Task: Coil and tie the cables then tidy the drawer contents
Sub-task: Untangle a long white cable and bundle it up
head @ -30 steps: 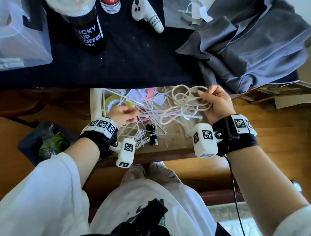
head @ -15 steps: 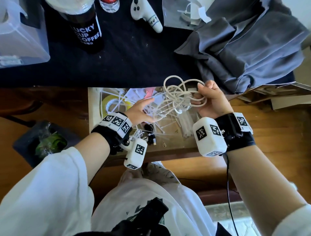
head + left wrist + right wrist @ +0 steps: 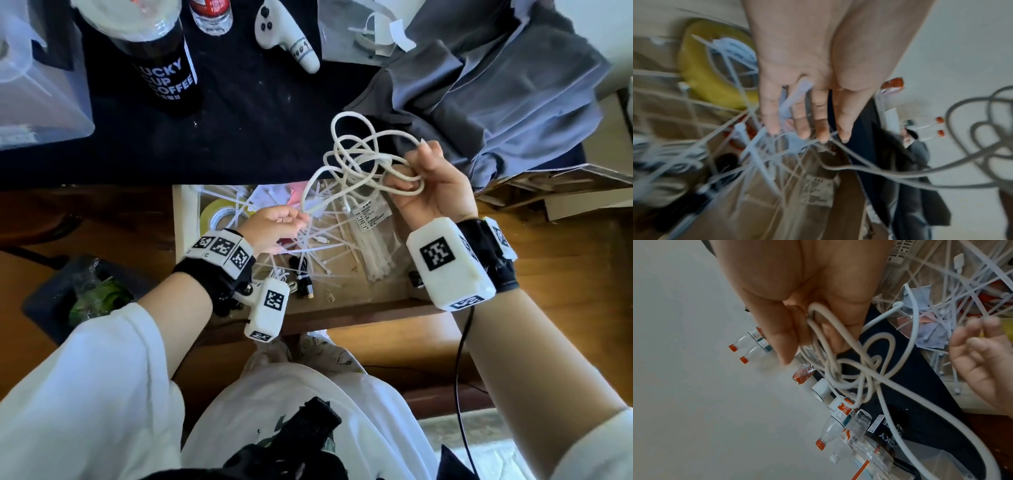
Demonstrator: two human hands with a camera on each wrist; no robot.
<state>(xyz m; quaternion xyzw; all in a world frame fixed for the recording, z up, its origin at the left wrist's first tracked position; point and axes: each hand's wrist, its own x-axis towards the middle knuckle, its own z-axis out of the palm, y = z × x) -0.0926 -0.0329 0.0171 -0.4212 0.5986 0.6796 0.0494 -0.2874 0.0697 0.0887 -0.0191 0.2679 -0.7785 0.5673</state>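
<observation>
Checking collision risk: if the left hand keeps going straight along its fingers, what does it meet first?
Probably the white cable strand at the left hand fingertips, then loose zip ties in the drawer; depth is unclear.

The black cup (image 3: 163, 73) reads "LUCKY CUP COFFEE".

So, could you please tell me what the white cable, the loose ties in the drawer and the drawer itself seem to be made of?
White cable: apparently soft matte rubber or plastic sheathing; it bends into limp loops in the right hand.
Loose ties: probably nylon, translucent white, lying in stiff straight strips.
Drawer: looks like pale unfinished wood or board, though no grain is clear.
</observation>
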